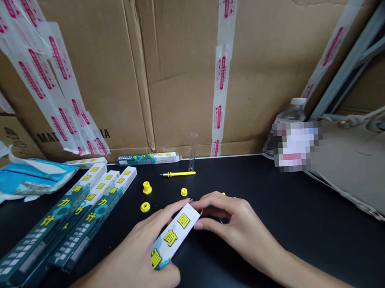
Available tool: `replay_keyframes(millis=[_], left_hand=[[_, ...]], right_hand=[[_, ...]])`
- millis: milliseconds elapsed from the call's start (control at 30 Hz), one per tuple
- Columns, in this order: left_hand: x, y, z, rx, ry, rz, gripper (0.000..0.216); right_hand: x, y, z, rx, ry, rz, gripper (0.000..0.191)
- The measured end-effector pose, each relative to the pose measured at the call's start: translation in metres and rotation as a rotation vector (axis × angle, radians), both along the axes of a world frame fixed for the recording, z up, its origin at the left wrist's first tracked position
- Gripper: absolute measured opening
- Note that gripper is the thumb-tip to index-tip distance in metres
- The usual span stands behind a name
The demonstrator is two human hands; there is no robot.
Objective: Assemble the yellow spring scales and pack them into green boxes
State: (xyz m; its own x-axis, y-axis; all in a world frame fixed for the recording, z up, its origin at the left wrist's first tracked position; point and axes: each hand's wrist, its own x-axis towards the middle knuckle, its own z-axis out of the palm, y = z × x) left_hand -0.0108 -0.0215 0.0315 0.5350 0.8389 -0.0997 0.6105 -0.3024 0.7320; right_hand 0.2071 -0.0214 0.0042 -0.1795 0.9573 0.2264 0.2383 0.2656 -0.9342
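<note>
My left hand [143, 242] is wrapped round a slim white and teal cardboard box [176, 234] with yellow characters, held at a slant above the black table. At the box's upper right end, my right hand [241, 217] has its fingers closed together, touching or very near the end flap. Whatever lies between those fingertips is mostly hidden. Just beyond the hands lie a small yellow cap [184, 192], a yellow ring [145, 207] and a flanged yellow plug [147, 187]. A yellow rod with a metal tip [181, 174] lies behind them, near an upright clear tube [192, 155].
Several similar long boxes [95, 210] lie at the left, beside a blue soft packet [34, 175]. Another box [147, 159] rests along the back edge. Large taped cartons [181, 75] form a wall behind. A clear bottle [291, 112] and a beige bag [360, 164] occupy the right.
</note>
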Motion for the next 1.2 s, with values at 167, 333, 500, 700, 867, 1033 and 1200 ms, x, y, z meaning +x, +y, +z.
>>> replay_keyframes(millis=[167, 333, 500, 700, 867, 1033, 1200], left_hand=[[-0.001, 0.001, 0.004, -0.081, 0.012, -0.003, 0.089], [-0.002, 0.002, 0.005, -0.117, 0.017, -0.02, 0.086], [-0.003, 0.002, 0.006, -0.11, 0.034, -0.039, 0.088], [0.001, -0.001, 0.007, -0.11, 0.037, 0.026, 0.087], [0.001, -0.003, 0.008, -0.102, 0.043, 0.052, 0.088], [0.0, -0.001, 0.007, -0.093, 0.05, 0.011, 0.088], [0.001, -0.002, 0.005, -0.079, 0.02, 0.039, 0.088]], right_hand=[[0.005, 0.0, 0.002, 0.14, -0.174, 0.024, 0.014], [0.013, 0.001, 0.003, 0.257, -0.302, -0.028, 0.033], [0.015, 0.003, 0.006, 0.248, -0.373, -0.031, 0.024], [0.011, 0.002, 0.008, 0.028, -0.233, 0.012, 0.024], [0.014, 0.003, 0.006, -0.052, -0.091, 0.075, 0.025], [0.015, 0.004, 0.005, -0.101, -0.05, 0.117, 0.025], [0.01, 0.003, 0.006, -0.101, -0.081, 0.062, 0.021]])
